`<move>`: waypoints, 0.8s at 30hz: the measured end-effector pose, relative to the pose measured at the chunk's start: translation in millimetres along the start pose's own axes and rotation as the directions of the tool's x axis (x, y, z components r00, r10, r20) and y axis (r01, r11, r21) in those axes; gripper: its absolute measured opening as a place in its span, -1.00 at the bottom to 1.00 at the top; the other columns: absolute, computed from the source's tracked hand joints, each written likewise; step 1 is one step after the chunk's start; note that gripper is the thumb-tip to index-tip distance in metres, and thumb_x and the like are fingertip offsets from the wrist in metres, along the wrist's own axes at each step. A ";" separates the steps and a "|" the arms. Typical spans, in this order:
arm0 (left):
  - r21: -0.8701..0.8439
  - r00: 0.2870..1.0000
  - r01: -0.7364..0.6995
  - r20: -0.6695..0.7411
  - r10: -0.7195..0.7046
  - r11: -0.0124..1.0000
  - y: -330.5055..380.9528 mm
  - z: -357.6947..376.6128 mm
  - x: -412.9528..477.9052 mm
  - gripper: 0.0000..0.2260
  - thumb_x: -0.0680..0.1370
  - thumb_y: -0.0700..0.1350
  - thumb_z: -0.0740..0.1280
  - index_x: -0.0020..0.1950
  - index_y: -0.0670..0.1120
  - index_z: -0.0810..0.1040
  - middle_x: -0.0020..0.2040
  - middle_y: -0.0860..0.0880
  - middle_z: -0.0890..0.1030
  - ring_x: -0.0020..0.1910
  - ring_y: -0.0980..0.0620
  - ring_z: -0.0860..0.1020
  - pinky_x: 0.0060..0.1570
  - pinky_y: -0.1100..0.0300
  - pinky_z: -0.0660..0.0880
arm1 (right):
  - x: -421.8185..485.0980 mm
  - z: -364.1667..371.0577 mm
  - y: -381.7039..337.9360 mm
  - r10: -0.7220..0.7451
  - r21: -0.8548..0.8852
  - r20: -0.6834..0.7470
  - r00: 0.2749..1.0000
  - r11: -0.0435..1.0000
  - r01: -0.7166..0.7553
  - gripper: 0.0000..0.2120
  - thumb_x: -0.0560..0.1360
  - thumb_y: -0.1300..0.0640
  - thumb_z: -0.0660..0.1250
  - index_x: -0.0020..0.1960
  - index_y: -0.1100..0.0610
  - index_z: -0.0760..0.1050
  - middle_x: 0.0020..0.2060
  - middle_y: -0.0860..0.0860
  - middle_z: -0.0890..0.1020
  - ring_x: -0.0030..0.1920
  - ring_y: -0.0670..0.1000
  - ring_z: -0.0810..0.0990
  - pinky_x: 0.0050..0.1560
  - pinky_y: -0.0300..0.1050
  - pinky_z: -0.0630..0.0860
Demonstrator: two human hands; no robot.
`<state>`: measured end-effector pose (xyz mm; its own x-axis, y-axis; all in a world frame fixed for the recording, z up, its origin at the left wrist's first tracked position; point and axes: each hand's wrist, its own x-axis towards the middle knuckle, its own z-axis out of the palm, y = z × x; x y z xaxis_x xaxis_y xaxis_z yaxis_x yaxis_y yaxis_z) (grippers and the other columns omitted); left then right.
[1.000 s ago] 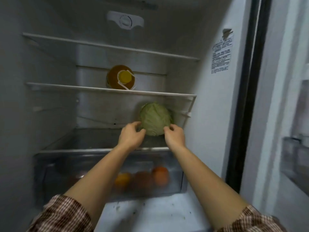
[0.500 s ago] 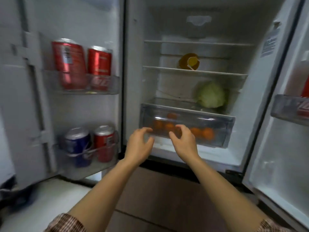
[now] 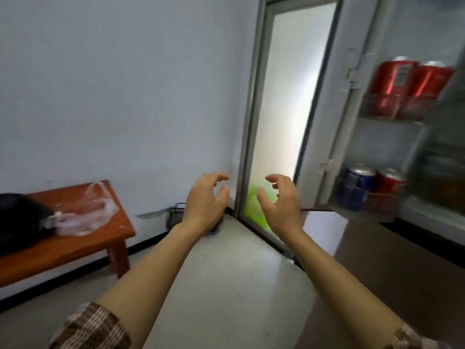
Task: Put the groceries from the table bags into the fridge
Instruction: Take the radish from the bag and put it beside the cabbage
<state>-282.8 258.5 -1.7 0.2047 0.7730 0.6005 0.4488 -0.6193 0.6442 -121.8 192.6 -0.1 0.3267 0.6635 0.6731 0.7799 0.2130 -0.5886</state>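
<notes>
Black bag (image 3: 17,220) cut off at left, blurred fridge door cans (image 3: 412,89), green shape (image 3: 256,210) indistinct

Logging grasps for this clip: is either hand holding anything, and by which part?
Nothing is held: the left hand and right hand are both empty, fingers loosely curled in mid-air.

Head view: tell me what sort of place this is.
Probably a home kitchen: an open white fridge door holding red drink cans, a low reddish wooden table bearing a clear plastic bag, and a frosted-glass door.
</notes>
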 end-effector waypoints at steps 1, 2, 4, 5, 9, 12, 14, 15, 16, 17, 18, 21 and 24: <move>0.043 1.000 0.032 -0.004 -0.031 0.999 -27.5 -31.7 -3.5 -0.76 0.55 -0.17 0.26 0.20 -0.05 0.56 0.17 -0.01 0.57 0.10 0.03 0.50 0.09 0.19 0.41 | -4.8 33.0 -20.8 0.007 0.013 0.035 0.999 1.000 -0.008 -0.69 0.45 0.09 0.34 0.15 0.20 0.50 0.02 0.06 0.54 0.04 0.07 0.50 0.05 -0.02 0.47; 0.089 0.998 0.064 -0.010 -0.063 0.994 -54.8 -64.0 -7.2 -0.75 0.55 -0.17 0.26 0.21 -0.05 0.55 0.18 -0.01 0.56 0.12 0.02 0.50 0.10 0.19 0.39 | -10.2 67.5 -41.5 0.016 0.025 0.073 0.997 1.000 -0.018 -0.71 0.47 0.12 0.36 0.15 0.22 0.50 0.02 0.09 0.55 0.04 0.08 0.50 0.07 0.02 0.47; 0.172 0.990 0.138 -0.022 -0.136 0.975 -108.7 -128.1 -15.8 -0.75 0.56 -0.16 0.25 0.21 -0.05 0.55 0.19 -0.03 0.56 0.15 0.00 0.49 0.17 0.14 0.40 | -24.0 136.0 -84.3 0.017 0.053 0.153 0.988 0.998 -0.025 -0.71 0.48 0.16 0.38 0.17 0.22 0.50 0.06 0.11 0.55 0.08 0.09 0.52 0.12 0.06 0.48; 0.207 0.984 0.176 -0.030 -0.174 0.962 -134.3 -159.4 -20.0 -0.75 0.56 -0.16 0.25 0.21 -0.06 0.55 0.19 -0.05 0.56 0.16 -0.02 0.49 0.19 0.11 0.41 | -31.2 169.3 -106.0 0.011 0.071 0.189 0.982 0.997 -0.025 -0.69 0.49 0.14 0.38 0.19 0.21 0.49 0.09 0.10 0.55 0.11 0.09 0.52 0.14 0.05 0.48; 0.310 0.943 0.332 -0.100 -0.317 0.891 -224.5 -271.7 -39.9 -0.77 0.55 -0.14 0.24 0.18 -0.04 0.55 0.18 -0.07 0.56 0.14 -0.05 0.51 0.14 0.09 0.45 | -56.9 285.8 -190.5 -0.030 0.100 0.358 0.933 0.995 -0.006 -0.59 0.53 0.00 0.32 0.32 0.14 0.41 0.21 0.06 0.49 0.21 0.04 0.47 0.20 -0.06 0.44; 0.361 0.907 0.422 -0.155 -0.392 0.832 -277.7 -337.0 -55.8 -0.76 0.57 -0.09 0.24 0.21 -0.03 0.53 0.18 -0.05 0.54 0.11 -0.02 0.51 0.05 0.11 0.46 | -72.3 354.6 -243.6 -0.070 0.117 0.470 0.880 0.993 0.016 -0.57 0.53 -0.03 0.31 0.34 0.13 0.39 0.23 0.06 0.47 0.24 0.05 0.46 0.22 -0.06 0.41; 0.377 0.890 0.456 -0.187 -0.415 0.807 -310.4 -373.3 -63.7 -0.76 0.58 -0.09 0.23 0.24 -0.04 0.51 0.18 -0.06 0.53 0.14 -0.03 0.50 0.07 0.07 0.47 | -80.9 395.0 -271.9 -0.104 0.134 0.531 0.841 0.990 0.037 -0.59 0.53 -0.02 0.30 0.31 0.13 0.40 0.22 0.06 0.48 0.23 0.06 0.45 0.18 -0.10 0.39; 0.375 0.881 0.474 -0.204 -0.428 0.797 -326.6 -389.5 -67.4 -0.75 0.58 -0.09 0.23 0.25 -0.04 0.50 0.19 -0.06 0.52 0.15 -0.04 0.49 0.09 0.04 0.49 | -85.0 415.0 -284.4 -0.125 0.142 0.557 0.821 0.988 0.054 -0.60 0.54 -0.03 0.29 0.31 0.13 0.40 0.21 0.06 0.48 0.23 0.05 0.45 0.15 -0.13 0.38; 0.371 0.871 0.491 -0.218 -0.440 0.788 -342.9 -404.7 -71.1 -0.74 0.59 -0.08 0.22 0.27 -0.03 0.49 0.20 -0.06 0.51 0.16 -0.03 0.48 0.09 0.04 0.49 | -88.3 435.0 -295.8 -0.144 0.150 0.581 0.801 0.986 0.068 -0.60 0.54 -0.05 0.28 0.30 0.12 0.40 0.21 0.04 0.49 0.22 0.04 0.45 0.14 -0.14 0.38; 0.369 0.862 0.506 -0.227 -0.453 0.780 -359.4 -418.7 -74.5 -0.73 0.59 -0.08 0.22 0.28 -0.02 0.48 0.21 -0.05 0.51 0.16 -0.02 0.47 0.07 0.06 0.49 | -91.1 455.2 -306.1 -0.166 0.161 0.596 0.785 0.983 0.085 -0.59 0.53 -0.08 0.27 0.30 0.11 0.41 0.21 0.03 0.49 0.22 0.04 0.45 0.16 -0.12 0.41; 0.372 0.854 0.520 -0.234 -0.464 0.769 -375.7 -431.8 -77.6 -0.73 0.59 -0.07 0.21 0.29 -0.02 0.47 0.22 -0.04 0.50 0.15 0.00 0.48 0.04 0.08 0.49 | -93.7 475.2 -316.2 -0.180 0.164 0.614 0.769 0.982 0.098 -0.59 0.53 -0.10 0.27 0.29 0.09 0.41 0.21 0.02 0.50 0.22 0.03 0.45 0.17 -0.09 0.43; 0.389 0.831 0.556 -0.259 -0.493 0.734 -428.6 -471.3 -80.4 -0.72 0.60 -0.06 0.21 0.31 -0.01 0.46 0.24 -0.03 0.49 0.05 0.05 0.49 -0.06 0.12 0.50 | -100.4 536.6 -344.2 -0.199 0.161 0.665 0.720 0.979 0.122 -0.57 0.55 -0.07 0.26 0.35 0.09 0.37 0.26 0.02 0.46 0.25 0.02 0.43 0.16 -0.14 0.39; 0.402 0.809 0.588 -0.300 -0.505 0.703 -488.2 -512.7 -72.6 -0.74 0.59 -0.06 0.22 0.28 0.01 0.48 0.22 -0.02 0.50 0.00 0.09 0.50 -0.07 0.10 0.54 | -102.4 604.3 -371.2 -0.226 0.189 0.718 0.658 0.974 0.128 -0.57 0.58 -0.04 0.24 0.40 0.10 0.32 0.33 0.03 0.41 0.33 0.04 0.36 0.25 -0.06 0.39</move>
<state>-962.8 434.2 -116.9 -0.3218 0.8972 0.3023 0.7849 0.0743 0.6151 -767.3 479.0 -121.2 -0.3448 0.9037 0.2540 0.7000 0.4278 -0.5718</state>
